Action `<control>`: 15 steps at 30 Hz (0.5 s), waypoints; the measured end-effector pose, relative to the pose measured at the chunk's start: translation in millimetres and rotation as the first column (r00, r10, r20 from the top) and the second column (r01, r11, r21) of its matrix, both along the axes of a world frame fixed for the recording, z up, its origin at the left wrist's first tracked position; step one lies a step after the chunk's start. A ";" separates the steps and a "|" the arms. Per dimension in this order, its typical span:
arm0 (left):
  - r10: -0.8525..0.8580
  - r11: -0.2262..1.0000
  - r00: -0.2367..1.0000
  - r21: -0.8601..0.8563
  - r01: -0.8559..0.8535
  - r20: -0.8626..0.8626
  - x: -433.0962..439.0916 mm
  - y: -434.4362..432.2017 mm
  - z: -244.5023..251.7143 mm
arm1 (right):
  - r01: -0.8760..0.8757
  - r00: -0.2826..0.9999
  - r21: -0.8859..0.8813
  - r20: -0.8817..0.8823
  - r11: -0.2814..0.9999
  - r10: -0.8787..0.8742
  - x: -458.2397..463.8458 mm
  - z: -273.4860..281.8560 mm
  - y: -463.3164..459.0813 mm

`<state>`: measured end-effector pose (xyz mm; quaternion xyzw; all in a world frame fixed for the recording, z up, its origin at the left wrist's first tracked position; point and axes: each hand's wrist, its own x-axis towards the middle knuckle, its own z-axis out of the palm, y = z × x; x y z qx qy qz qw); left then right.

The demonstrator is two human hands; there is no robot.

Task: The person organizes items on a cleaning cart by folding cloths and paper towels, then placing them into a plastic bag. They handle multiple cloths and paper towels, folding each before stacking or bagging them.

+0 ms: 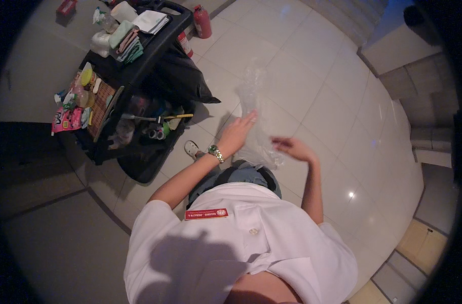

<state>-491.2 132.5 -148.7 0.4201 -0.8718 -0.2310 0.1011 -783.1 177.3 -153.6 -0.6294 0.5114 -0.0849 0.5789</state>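
A crumpled clear plastic bag or sheet (252,89) hangs in front of my legs, reaching from near my thighs out over the floor tiles. My left hand (234,133), with a metal wristwatch (216,153) on its wrist, lies flat against the plastic with the fingers stretched out. To the right, my right hand (295,149) is bent inward beside the plastic's right edge. Its fingers are slightly blurred and seem to hold nothing; whether they touch the film is unclear.
At left stands a black utility cart (140,81) with folded cloths (129,41), spray bottles (108,23), a wicker basket (102,102) and a black bag (185,76). Red fire extinguishers (202,22) stand behind it. Stair-like steps (348,15) rise at the back right.
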 end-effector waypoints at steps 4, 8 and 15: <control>-0.243 0.962 0.921 -0.200 0.187 -0.305 -39.6 41.4 46.6 | 0.603 0.795 -0.135 0.177 0.786 -0.580 0.7 84.8 -85.6; -0.464 0.872 0.861 0.065 0.485 -0.210 -66.0 56.0 67.0 | 0.453 0.843 -0.396 -0.101 0.798 -0.529 64.7 38.8 -164.2; -0.510 0.859 0.860 0.028 0.510 -0.031 -28.0 40.2 78.4 | 0.502 0.862 0.135 -0.162 0.854 -0.481 90.6 -165.0 -216.9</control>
